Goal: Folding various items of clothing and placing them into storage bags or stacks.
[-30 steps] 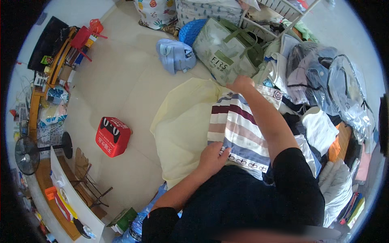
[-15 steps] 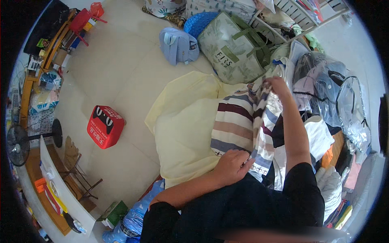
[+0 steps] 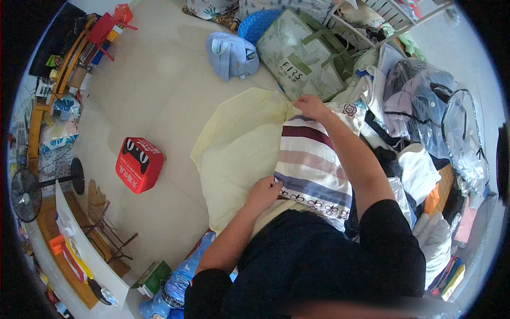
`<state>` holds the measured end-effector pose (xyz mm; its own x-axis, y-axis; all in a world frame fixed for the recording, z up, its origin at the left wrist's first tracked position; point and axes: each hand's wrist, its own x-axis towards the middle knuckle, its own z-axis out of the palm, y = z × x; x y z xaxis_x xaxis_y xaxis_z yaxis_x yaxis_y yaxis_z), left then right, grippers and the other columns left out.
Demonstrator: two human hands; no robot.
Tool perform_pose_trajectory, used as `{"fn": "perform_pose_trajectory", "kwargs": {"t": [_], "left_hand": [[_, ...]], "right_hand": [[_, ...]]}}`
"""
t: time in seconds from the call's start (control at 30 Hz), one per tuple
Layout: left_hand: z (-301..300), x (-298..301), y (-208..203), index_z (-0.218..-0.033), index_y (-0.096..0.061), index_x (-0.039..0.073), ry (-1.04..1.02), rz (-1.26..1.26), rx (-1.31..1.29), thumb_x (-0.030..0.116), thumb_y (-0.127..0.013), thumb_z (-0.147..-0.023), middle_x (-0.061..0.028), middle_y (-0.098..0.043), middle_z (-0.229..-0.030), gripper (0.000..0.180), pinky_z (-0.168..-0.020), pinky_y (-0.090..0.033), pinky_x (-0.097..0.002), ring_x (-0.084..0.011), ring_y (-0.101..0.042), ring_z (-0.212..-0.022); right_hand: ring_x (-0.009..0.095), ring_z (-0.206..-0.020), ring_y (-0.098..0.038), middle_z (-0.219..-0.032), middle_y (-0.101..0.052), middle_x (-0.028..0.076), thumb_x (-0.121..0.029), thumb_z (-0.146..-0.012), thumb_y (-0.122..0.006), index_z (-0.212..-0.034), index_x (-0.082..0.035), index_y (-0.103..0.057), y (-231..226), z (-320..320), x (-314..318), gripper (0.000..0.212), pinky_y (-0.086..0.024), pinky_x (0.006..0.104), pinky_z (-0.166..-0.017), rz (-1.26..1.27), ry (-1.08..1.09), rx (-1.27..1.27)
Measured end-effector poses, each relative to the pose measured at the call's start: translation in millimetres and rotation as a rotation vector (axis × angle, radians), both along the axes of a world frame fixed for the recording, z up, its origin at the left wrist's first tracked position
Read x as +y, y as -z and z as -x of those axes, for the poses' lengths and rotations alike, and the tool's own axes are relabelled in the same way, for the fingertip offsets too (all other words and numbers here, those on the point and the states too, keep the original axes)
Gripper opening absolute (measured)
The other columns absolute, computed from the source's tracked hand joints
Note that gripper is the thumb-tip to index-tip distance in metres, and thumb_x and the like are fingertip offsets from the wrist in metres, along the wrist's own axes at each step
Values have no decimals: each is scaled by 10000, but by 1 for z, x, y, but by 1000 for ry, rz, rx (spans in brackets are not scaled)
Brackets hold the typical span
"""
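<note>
A striped cloth [image 3: 311, 158] in white, maroon, tan and blue-grey lies over my lap, with a dark flower pattern along its near edge. My left hand [image 3: 264, 194] is closed on its near left corner. At the far left corner my right hand [image 3: 312, 108] pinches the same cloth, my forearm passing over its right side. To the left, partly under the striped cloth, spreads a large pale yellow cloth [image 3: 234, 154], loosely creased. Whether the striped piece is a single layer or folded I cannot tell.
Beyond the cloths stand a green-white patterned bag [image 3: 297, 53] and a light blue backpack [image 3: 232, 56]. Clothes and clear plastic bags [image 3: 419, 106] pile up on the right. A red box-shaped stool [image 3: 139, 165] sits on the tiled floor; a black fan [image 3: 26, 194] is far left.
Both hands have moved left. The striped cloth, bunched and folded at its right before, now lies flatter with its left edge over the yellow cloth.
</note>
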<state>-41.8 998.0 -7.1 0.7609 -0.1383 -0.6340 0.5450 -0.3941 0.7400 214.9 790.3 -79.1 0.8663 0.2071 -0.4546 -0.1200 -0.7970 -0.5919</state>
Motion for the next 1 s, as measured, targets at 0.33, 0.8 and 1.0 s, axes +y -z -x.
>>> {"fn": "perform_pose_trajectory", "kwargs": {"t": [0.33, 0.8, 1.0], "left_hand": [[-22, 5, 30, -1011, -553, -5, -472, 366, 345, 235, -641, -830, -81, -601, -879, 314, -697, -508, -316, -173, -600, -781], [-5, 5, -20, -1021, -573, 25, -456, 755, 425, 170, -649, -855, -97, -637, -955, 233, -719, -528, -322, -203, -635, -817], [-17, 29, -75, -903, -593, 56, -405, 730, 223, 157, -686, -830, -35, -633, -845, 155, -606, -472, -264, -121, -586, -701]], "right_hand": [[252, -836, -643, -1030, -606, 209, -227, -821, -652, -1143, 32, -539, -138, 222, -108, 428, -513, 334, -740, -7, 238, -238], [138, -685, -588, -940, -614, 124, 34, -834, -539, -1377, -25, -259, -157, 318, -95, 614, -486, 245, -560, -1000, 931, 276], [77, -553, -532, -781, -622, 52, -30, -888, -535, -1029, -12, -628, -218, 302, -122, 170, -421, 193, -478, -893, 774, 202]]}}
